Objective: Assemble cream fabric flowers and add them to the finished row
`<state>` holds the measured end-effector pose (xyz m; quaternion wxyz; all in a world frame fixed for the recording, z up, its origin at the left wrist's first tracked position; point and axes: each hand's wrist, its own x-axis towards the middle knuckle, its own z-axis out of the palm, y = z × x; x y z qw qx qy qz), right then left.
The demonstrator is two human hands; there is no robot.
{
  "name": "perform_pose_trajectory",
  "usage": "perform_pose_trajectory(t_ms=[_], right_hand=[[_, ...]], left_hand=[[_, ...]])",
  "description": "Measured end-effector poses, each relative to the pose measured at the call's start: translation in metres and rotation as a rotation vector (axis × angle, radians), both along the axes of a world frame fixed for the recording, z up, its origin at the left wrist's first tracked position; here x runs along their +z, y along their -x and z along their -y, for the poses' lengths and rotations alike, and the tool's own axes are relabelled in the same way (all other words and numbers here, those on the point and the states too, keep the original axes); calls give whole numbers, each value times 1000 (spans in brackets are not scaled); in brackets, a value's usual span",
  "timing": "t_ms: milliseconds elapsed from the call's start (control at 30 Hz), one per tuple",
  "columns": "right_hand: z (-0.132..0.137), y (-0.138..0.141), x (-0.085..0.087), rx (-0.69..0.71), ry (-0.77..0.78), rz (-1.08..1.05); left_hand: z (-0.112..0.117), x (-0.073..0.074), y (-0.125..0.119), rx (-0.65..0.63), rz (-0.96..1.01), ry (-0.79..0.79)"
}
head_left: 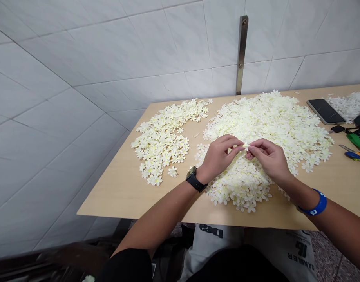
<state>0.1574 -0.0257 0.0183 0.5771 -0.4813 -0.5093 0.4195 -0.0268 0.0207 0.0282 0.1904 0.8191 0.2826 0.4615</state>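
Observation:
My left hand [219, 156] and my right hand [269, 158] meet above a big heap of cream-white fabric flowers [274, 129] on a light wooden table [123, 192]. Both hands pinch one small flower piece [246, 147] between their fingertips, held just over the heap. A black watch sits on my left wrist, a blue band on my right. A second, flatter spread of flowers [165, 137] lies to the left of my left hand.
A phone [326, 111] lies at the table's far right, beside another white pile [348, 103]. Scissors [354, 153] and a green strap [357, 141] lie at the right edge. A tiled wall with a metal bracket [242, 55] stands behind.

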Motion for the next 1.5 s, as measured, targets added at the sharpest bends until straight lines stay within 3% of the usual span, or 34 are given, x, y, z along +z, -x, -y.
perform_pose_trajectory(t_ms=[467, 733, 900, 967, 1233, 1500], right_hand=[[0, -1, 2, 124, -18, -73], [3, 1, 8, 115, 18, -34], [0, -2, 4, 44, 66, -20], [-2, -3, 1, 6, 70, -19], [-4, -4, -1, -135, 53, -4], [6, 3, 0, -52, -28, 89]], left_hand=[[4, 8, -2, -88, 144, 198], [12, 8, -9, -43, 284, 393], [1, 15, 4, 81, 459, 442], [-4, 15, 8, 118, 422, 426], [1, 6, -1, 49, 9, 244], [3, 2, -3, 9, 13, 161]])
